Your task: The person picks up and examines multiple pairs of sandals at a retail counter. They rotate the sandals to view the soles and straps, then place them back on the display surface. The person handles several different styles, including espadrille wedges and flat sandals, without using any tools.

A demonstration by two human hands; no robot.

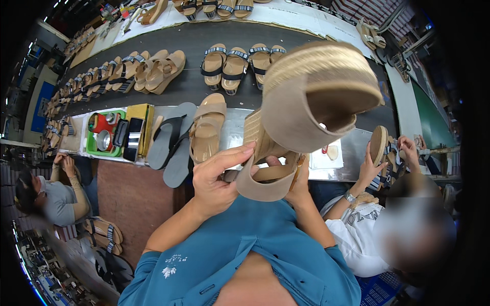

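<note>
A beige wedge sandal [291, 115] with a woven rope-like sole edge is raised in front of me, its toe end close to the camera. My left hand [217, 176] grips it from the left, thumb and fingers near the lower strap. My right hand [301, 191] closes on its other side, partly hidden behind that strap. Beside my right fingers shows a narrow orange-brown strip [298, 173], which I cannot make out. On the bench left of the held sandal lies a similar beige sandal [206, 133].
Grey flip-flops [176, 148] lie beside a green tray [94, 149] and a dark phone [133, 138]. Rows of sandals [109, 76] stand on the dark belt [189, 43] beyond. A co-worker at right handles a sandal [378, 144]; another person [58, 196] sits at left.
</note>
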